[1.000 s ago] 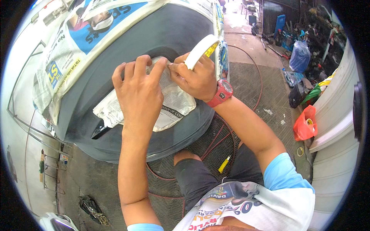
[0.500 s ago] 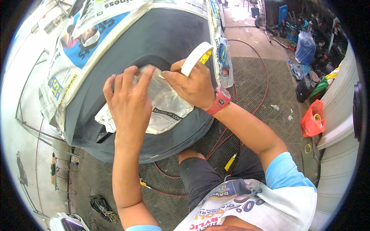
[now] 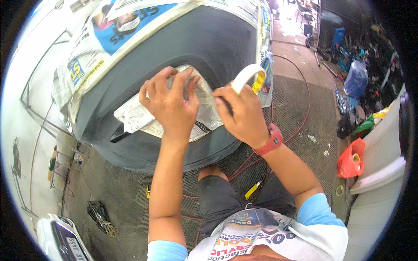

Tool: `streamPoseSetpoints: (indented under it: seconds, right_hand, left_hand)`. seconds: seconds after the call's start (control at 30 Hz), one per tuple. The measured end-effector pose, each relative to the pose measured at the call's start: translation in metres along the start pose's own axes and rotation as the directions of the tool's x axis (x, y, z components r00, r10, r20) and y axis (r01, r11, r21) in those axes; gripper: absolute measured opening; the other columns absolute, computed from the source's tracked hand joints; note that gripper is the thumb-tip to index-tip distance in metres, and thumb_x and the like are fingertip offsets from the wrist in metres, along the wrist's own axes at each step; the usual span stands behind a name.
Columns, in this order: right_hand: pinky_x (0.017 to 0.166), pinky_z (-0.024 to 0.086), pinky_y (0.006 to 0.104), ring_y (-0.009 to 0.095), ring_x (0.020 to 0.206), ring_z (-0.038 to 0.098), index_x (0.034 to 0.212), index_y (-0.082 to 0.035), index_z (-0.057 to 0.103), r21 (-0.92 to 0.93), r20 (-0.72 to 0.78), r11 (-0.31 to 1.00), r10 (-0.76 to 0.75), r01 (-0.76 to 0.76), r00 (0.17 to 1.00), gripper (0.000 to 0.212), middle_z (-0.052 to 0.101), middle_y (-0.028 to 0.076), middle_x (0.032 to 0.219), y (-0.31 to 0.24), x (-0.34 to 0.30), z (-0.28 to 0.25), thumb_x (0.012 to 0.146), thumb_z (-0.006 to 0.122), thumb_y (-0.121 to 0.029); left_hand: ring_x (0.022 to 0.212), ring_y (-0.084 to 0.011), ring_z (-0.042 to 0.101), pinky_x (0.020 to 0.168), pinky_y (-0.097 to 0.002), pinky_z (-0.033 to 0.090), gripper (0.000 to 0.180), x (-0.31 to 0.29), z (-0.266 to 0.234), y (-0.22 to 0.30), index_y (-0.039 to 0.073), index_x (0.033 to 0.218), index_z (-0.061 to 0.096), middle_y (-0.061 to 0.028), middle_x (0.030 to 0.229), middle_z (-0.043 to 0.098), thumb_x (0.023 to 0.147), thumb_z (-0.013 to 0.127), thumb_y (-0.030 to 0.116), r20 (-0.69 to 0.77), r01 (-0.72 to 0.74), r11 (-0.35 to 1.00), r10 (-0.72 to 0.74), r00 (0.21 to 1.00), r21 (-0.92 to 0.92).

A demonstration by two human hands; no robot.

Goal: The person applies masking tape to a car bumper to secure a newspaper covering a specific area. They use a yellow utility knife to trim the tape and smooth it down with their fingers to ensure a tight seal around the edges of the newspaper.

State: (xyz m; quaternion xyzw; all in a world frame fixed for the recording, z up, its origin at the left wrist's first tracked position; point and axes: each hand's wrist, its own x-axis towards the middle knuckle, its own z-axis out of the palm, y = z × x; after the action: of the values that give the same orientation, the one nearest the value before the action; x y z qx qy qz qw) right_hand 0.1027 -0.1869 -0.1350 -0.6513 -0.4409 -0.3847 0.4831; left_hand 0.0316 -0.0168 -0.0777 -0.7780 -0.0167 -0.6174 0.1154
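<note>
A dark grey, matte car front (image 3: 204,41) stands before me, edged with taped newspaper sheets (image 3: 130,32). Over its headlight-shaped recess lies cut newspaper (image 3: 139,115), its outer end loose over a dark slot. My left hand (image 3: 172,102) is at this paper's upper edge, fingers bent and apart; whether the fingertips press on it is hard to tell. Just right of the paper, my right hand (image 3: 244,113) has its fingers curled, with a roll of masking tape (image 3: 249,76) held upright at the knuckles. A red watch is on that wrist.
A red hose (image 3: 307,93) loops over the ribbed floor. A yellow-handled tool (image 3: 251,190) lies near my legs. Along the right stand an orange bag (image 3: 351,158), a bluish plastic bag (image 3: 355,80) and clutter. A cable heap (image 3: 101,216) and a white car (image 3: 61,239) are lower left.
My left hand has shifted right along the paper's upper edge. The right hand has moved right with the tape roll, widening the gap between the hands. The whole view has shifted too.
</note>
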Motion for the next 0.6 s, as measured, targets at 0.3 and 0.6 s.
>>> streamPoseSetpoints:
  seconds: [0.3, 0.6]
  right_hand:
    - [0.081, 0.056, 0.0452, 0.04, 0.085, 0.073, 0.14, -0.003, 0.036, 0.394, 0.322, 0.842, 0.25, -0.369, 0.913, 0.041, 0.072, 0.022, 0.102, -0.017, -0.024, -0.027, 0.106, 0.059, 0.001]
    - [0.083, 0.056, 0.0406, 0.029, 0.087, 0.074, 0.16, 0.002, 0.037, 0.298, 0.678, 0.83, 0.165, -0.472, 0.717, 0.061, 0.074, 0.016, 0.091, -0.046, -0.032, -0.04, 0.107, 0.066, -0.005]
  left_hand:
    - [0.123, -0.0306, 0.062, 0.12, -0.053, 0.033, 0.043, -0.023, 0.0, 0.004, 0.027, 0.126, 0.08, -0.0031, 0.123, 0.071, 0.087, 0.092, 0.039, -0.061, 0.016, 1.0, -0.018, 0.998, -0.027]
    - [0.1, -0.0155, 0.07, 0.089, -0.0319, 0.056, 0.018, -0.113, -0.044, 0.029, 0.003, 0.106, 0.079, -0.0088, 0.118, 0.073, 0.097, 0.088, 0.014, 0.562, 0.66, 0.257, -0.363, 0.743, -0.706]
